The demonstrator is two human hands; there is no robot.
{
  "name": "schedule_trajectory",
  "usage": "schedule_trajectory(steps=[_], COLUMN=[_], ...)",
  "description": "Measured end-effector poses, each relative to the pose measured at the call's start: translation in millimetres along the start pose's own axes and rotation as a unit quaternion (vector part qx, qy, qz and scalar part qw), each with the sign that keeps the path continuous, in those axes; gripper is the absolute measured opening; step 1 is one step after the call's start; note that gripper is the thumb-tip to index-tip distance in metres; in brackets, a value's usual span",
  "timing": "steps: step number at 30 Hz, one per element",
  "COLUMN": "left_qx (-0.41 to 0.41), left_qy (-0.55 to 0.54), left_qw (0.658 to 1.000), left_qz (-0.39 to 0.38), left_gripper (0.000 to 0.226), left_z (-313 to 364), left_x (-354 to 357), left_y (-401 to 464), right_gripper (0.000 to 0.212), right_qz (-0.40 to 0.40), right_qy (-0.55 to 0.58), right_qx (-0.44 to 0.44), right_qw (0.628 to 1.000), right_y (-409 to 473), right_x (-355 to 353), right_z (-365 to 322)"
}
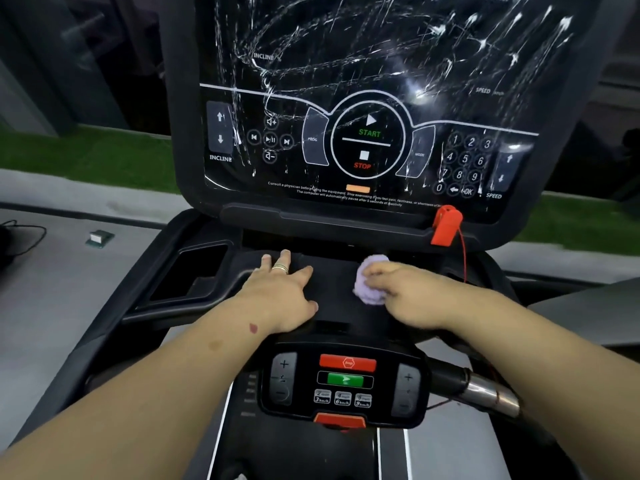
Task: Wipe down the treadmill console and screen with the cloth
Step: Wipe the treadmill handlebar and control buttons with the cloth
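Both forearms reach forward: right hand (401, 292) grips the cloth (370, 278) on the console (332, 271), left hand (284, 289) flat beside it.

Two hands are out on the treadmill, the left hand (277, 292) and the right hand (403, 296). One ring (280, 269) shows on a finger. One lilac cloth (369, 280). One big screen (363, 98), one smaller control panel (346, 382) below. One red safety clip (446, 225). One cup holder (190, 275). One small box (99, 236) lies off to the side.
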State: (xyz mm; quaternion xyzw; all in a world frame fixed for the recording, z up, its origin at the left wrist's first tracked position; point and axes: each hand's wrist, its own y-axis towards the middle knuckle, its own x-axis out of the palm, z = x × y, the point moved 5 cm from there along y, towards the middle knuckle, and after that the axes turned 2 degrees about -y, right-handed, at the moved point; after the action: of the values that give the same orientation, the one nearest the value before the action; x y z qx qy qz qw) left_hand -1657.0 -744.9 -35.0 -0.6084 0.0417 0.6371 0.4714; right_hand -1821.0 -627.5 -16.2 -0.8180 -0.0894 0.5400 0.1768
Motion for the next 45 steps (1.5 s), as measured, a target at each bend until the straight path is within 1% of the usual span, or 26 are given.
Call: schedule_trajectory(steps=[1,2,4,6,8,9,11,12,14,15,18,19,21,23,24,26,28,30,32,34,36,38,39,41,43,45], left_qx=[0.000,0.000,-0.002,-0.001,0.004,0.008,0.019,0.027,0.044,0.049,0.046,0.044,0.040,0.032,0.028,0.025,0.025,0.025,0.024,0.023,0.021,0.019,0.020,0.019,0.018,0.019], left_qy=[0.007,0.012,0.022,0.027,0.026,0.020,0.004,-0.002,-0.010,-0.012,-0.005,-0.006,-0.006,-0.001,0.003,0.003,0.006,0.011,0.006,-0.002,-0.001,0.001,0.001,0.004,0.006,0.004], left_qw=[1.000,1.000,1.000,1.000,1.000,1.000,0.999,0.999,0.998,0.998,0.998,0.998,0.997,0.997,0.997,0.997,0.997,0.997,0.998,0.998,0.998,0.998,0.998,0.998,0.998,0.998], left_qz=[-0.002,-0.004,-0.007,-0.009,-0.011,-0.015,-0.029,-0.035,-0.045,-0.047,-0.043,-0.046,-0.059,-0.071,-0.074,-0.073,-0.068,-0.065,-0.064,-0.063,-0.061,-0.062,-0.062,-0.062,-0.062,-0.062], left_gripper=[0.075,0.075,0.073,0.070,0.068,0.066,0.065,0.064,0.063,0.063,0.065,0.065,0.065,0.064,0.064,0.063,0.063,0.063,0.063,0.063,0.063,0.064,0.064,0.064,0.064,0.063], left_z=[0,1,1,1,4,8,21,30,46,53,65,68,76,80,81,82,82,80,78,76,76,76,77,77,77,77], left_x=[0,0,0,-1,-2,-3,-2,-1,2,3,6,7,12,15,16,16,17,19,20,21,22,23,23,22,21,21], left_y=[0,0,0,-1,-1,-1,-1,-1,-1,0,4,5,8,10,11,11,11,12,13,15,16,16,16,16,15,15], right_gripper=[0.014,0.011,0.017,0.025,0.031,0.030,0.028,0.027,0.026,0.027,0.027,0.026,0.032,0.042,0.045,0.043,0.035,0.031,0.029,0.026,0.025,0.023,0.022,0.020,0.018,0.020], right_qz=[0.012,0.026,0.018,0.046,0.030,0.035,0.068,0.082,0.119,0.149,0.283,0.310,0.337,0.334,0.319,0.271,0.253,0.249,0.229,0.212,0.198,0.203,0.213,0.219,0.185,0.172], right_qy=[0.012,-0.005,-0.028,-0.040,-0.039,-0.009,0.017,0.025,0.021,0.025,0.052,0.069,0.086,0.066,0.050,0.024,0.007,-0.004,-0.012,-0.035,-0.056,-0.058,-0.062,-0.047,-0.023,0.001], right_qx=[-0.023,-0.039,-0.056,-0.083,-0.049,-0.024,-0.011,-0.018,-0.047,-0.044,-0.008,0.000,0.027,0.095,0.128,0.160,0.143,0.099,0.068,0.086,0.124,0.139,0.136,0.100,0.060,0.059], right_qw=[1.000,0.999,0.998,0.995,0.998,0.999,0.998,0.996,0.992,0.988,0.958,0.948,0.937,0.935,0.938,0.949,0.957,0.963,0.971,0.973,0.971,0.967,0.966,0.969,0.981,0.983], right_y=[9,13,8,-3,-16,-16,-10,-6,-6,-13,-53,-67,-85,-88,-85,-73,-53,-35,-32,-47,-64,-64,-57,-35,-24,-30], right_x=[4,8,16,12,5,3,1,2,4,1,-16,-18,-15,-5,1,10,13,9,7,5,8,11,9,8,9,11], right_z=[-3,-7,-13,-19,-11,-3,-2,-7,-13,-8,18,25,40,58,68,74,65,51,51,69,86,82,72,49,37,49])
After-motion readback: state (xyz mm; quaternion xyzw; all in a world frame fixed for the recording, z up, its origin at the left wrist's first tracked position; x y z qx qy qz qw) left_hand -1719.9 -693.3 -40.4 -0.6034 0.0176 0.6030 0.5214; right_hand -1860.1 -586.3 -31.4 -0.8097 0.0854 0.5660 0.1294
